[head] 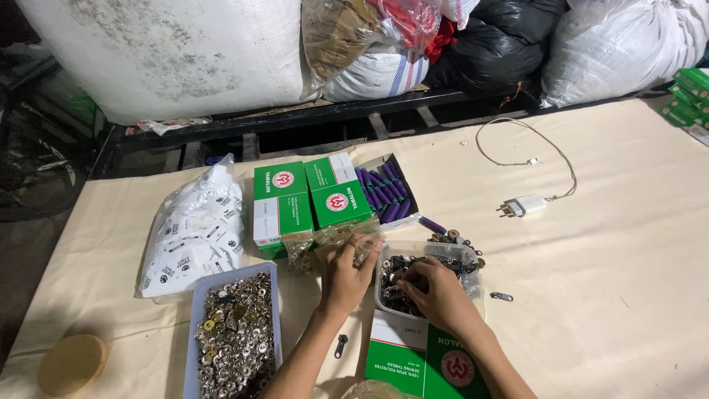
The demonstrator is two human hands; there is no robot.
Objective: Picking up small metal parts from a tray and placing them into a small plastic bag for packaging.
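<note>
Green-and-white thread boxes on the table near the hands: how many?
3. Two closed boxes side by side above the left hand: one, one. A third lies below the right hand. More are stacked at the far-right edge.

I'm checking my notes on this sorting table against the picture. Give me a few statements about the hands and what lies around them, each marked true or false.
1. The right hand reaches into a clear tub of dark metal parts. True.
2. The left hand rests on the round wooden disc. False: the disc lies far off at the table's corner; the left hand is at a small clear bag.
3. The open box holds purple thread spools. True.
4. The white charger lies inside the blue tray. False: it lies on the cloth; the tray holds silvery metal buttons.
</note>
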